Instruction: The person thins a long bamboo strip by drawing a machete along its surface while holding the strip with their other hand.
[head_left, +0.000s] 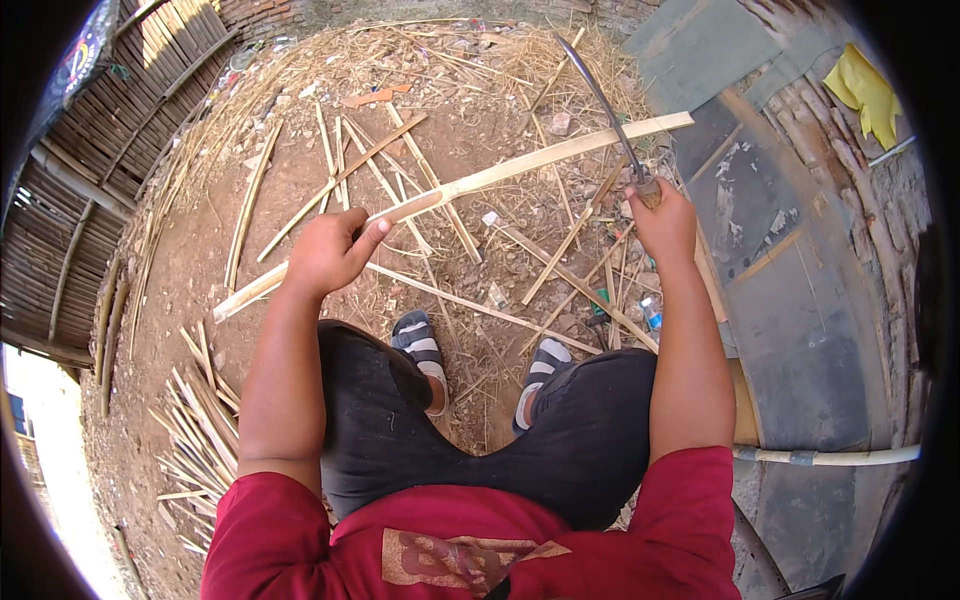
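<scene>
My left hand (335,250) is closed round a long split bamboo strip (540,157), which slants from lower left up to the right in front of my knees. A brownish hollow shows on the strip just beyond my thumb. In my right hand (664,222) is a sickle, gripped by its short wooden handle (648,191). Its thin, dark, curved blade (598,88) points up and away to the left. The blade crosses the strip near its far right end in this view; I cannot tell whether they touch.
Several loose bamboo strips (255,205) lie scattered on the dirt ground. A pile of split strips (195,440) is at lower left. Dark boards (790,330) and a pipe (850,457) lie on the right, with a yellow cloth (866,95) farther back. A small bottle (651,313) lies near my right knee.
</scene>
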